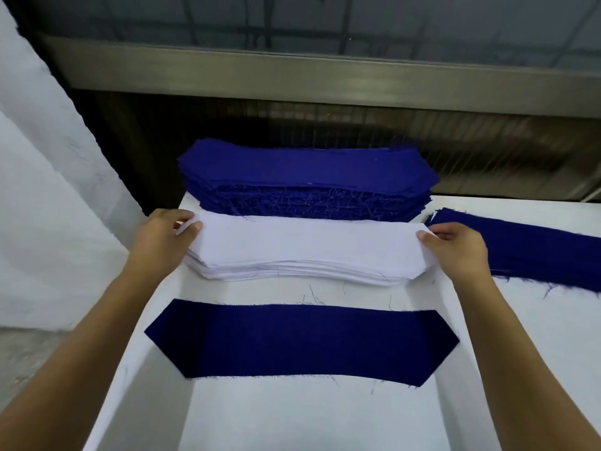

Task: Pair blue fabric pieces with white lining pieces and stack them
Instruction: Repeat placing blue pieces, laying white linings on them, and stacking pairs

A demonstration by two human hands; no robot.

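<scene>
There is just the one view, from the head camera, looking down over both forearms at a white table (325, 418). Nearest the person a single blue piece (299, 340) lies flat and alone, its long edges running left to right and its ends cut to points. Just beyond it sits the white lining stack (302, 268). Right behind that, at its far edge, is the tall blue stack (305, 177). Off to the right a lower blue pile (536, 252) lies apart from the rest (finished pairs or more raw pieces, I cannot tell from here).

The left hand (162, 236) pinches the left tip of the top lining piece (305, 239), thumb on top and fingers curled beneath. The right hand (455, 245) does the same at the right tip. The ends of that sheet look slightly raised, while the middle lies on the stack.

I'd say the step in hand is fetching a lining for the blue piece waiting in front. The next move, as I judge it, calls for peeling off one sheet only and keeping it taut between both hands. It then has to come toward the person and go down with its points and long edges matched to the blue one. The sheets are thin and may cling, so a second could come up with it.
</scene>
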